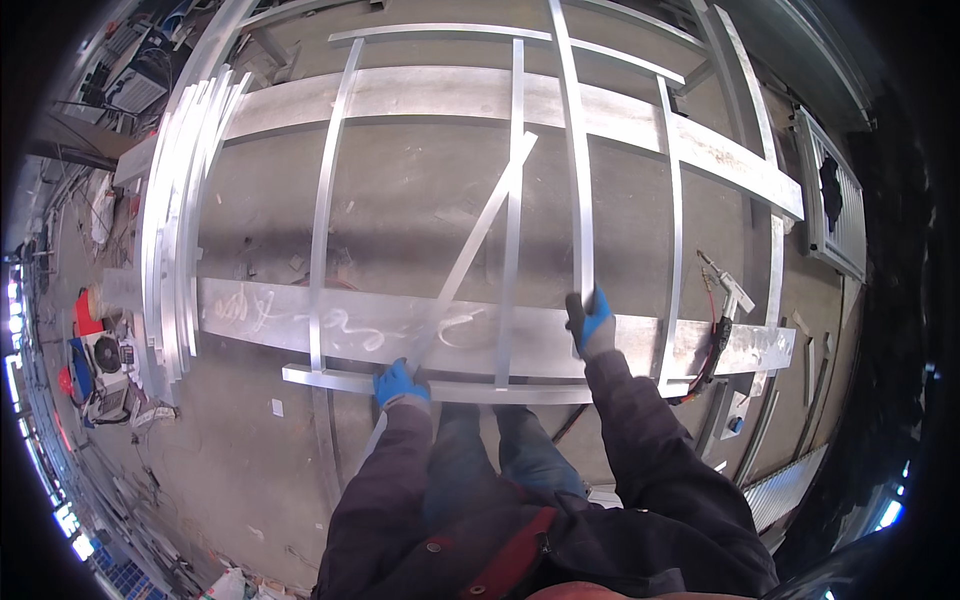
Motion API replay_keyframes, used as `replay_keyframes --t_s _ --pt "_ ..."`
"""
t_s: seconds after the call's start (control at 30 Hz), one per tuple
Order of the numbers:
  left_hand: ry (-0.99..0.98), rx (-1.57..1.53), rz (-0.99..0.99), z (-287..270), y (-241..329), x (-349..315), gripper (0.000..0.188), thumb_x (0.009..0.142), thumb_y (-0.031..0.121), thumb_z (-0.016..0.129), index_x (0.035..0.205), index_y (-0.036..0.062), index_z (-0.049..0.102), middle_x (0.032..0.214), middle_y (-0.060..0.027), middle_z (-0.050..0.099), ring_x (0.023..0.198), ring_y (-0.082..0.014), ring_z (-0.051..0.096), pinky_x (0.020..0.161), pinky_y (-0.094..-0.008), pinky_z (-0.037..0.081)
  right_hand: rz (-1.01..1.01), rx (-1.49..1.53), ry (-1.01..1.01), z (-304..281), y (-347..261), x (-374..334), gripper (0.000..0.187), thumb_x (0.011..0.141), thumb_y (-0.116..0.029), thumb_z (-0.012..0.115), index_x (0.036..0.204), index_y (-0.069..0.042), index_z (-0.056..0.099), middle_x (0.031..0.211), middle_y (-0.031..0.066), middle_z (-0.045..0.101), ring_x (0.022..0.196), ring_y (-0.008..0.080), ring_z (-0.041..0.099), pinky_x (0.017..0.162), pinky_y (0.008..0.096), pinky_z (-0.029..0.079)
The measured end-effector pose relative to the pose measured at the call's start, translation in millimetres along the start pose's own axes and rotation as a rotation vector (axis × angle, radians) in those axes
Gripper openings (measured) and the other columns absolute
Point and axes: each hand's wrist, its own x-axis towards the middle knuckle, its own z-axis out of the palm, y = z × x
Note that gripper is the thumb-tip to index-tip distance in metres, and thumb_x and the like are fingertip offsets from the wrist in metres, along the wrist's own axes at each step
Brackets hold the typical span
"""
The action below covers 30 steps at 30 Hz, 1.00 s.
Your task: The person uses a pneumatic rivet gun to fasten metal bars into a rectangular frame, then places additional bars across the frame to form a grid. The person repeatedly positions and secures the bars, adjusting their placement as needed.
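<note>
My left hand, in a blue and grey glove, is closed round a narrow metal bar at the near rail. That bar slants away to the right and its far end lies over the middle crosspiece. My gloved right hand is closed on the near end of a long metal bar, which runs away past the far rail. Beneath both is a ladder-like metal frame, with a near rail, a far rail, a left crosspiece, a middle crosspiece and a right crosspiece.
Two broad metal beams, a near one and a far one, support the frame. A bundle of bars lies across them at left. A welding torch with its cable rests at right. A white slatted panel stands beyond.
</note>
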Motion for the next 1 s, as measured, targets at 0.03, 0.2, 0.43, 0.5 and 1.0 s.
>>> replay_keyframes --t_s 0.03,0.2,0.43,0.5,1.0 --pt "0.027 0.007 -0.010 0 1 0 0.062 0.075 0.022 0.080 0.131 0.0053 0.058 0.116 -0.0196 0.070 0.113 -0.0370 0.065 0.114 -0.0502 0.037 0.026 -0.054 0.014 -4 11 -12 0.057 0.096 -0.036 0.066 0.144 -0.007 0.054 0.076 0.0062 0.063 0.061 0.0148 0.065 0.058 0.0333 0.053" --pt "-0.123 -0.051 -0.060 6 1 6 0.059 0.078 0.023 0.077 0.130 0.0039 0.059 0.116 -0.0204 0.070 0.112 -0.0380 0.065 0.112 -0.0508 0.039 0.149 -0.277 0.071 -16 73 -60 0.067 0.096 -0.040 0.066 0.150 -0.005 0.048 0.087 0.0147 0.069 0.079 0.0278 0.070 0.074 0.0405 0.056" --pt "-0.025 0.036 -0.048 18 -3 2 0.056 0.079 0.020 0.073 0.130 0.0033 0.058 0.115 -0.0163 0.071 0.114 -0.0353 0.065 0.118 -0.0506 0.034 0.095 -0.258 0.046 -17 95 -63 0.068 0.095 -0.041 0.065 0.153 -0.009 0.046 0.117 0.0228 0.072 0.108 0.0383 0.070 0.094 0.0449 0.054" --pt "-0.031 0.020 -0.045 19 -4 2 0.055 0.080 0.019 0.071 0.130 0.0025 0.058 0.115 -0.0156 0.071 0.113 -0.0351 0.065 0.119 -0.0504 0.034 0.093 -0.255 0.046 -15 93 -60 0.068 0.095 -0.041 0.065 0.153 -0.009 0.046 0.119 0.0231 0.071 0.109 0.0386 0.070 0.095 0.0446 0.053" --pt "0.050 0.023 -0.028 29 -10 1 0.051 0.082 0.016 0.068 0.128 -0.0023 0.058 0.106 -0.0173 0.071 0.101 -0.0385 0.066 0.106 -0.0491 0.041 0.140 -0.259 0.002 1 94 -46 0.069 0.098 -0.041 0.063 0.157 -0.013 0.041 0.127 0.0264 0.068 0.117 0.0414 0.066 0.100 0.0456 0.052"
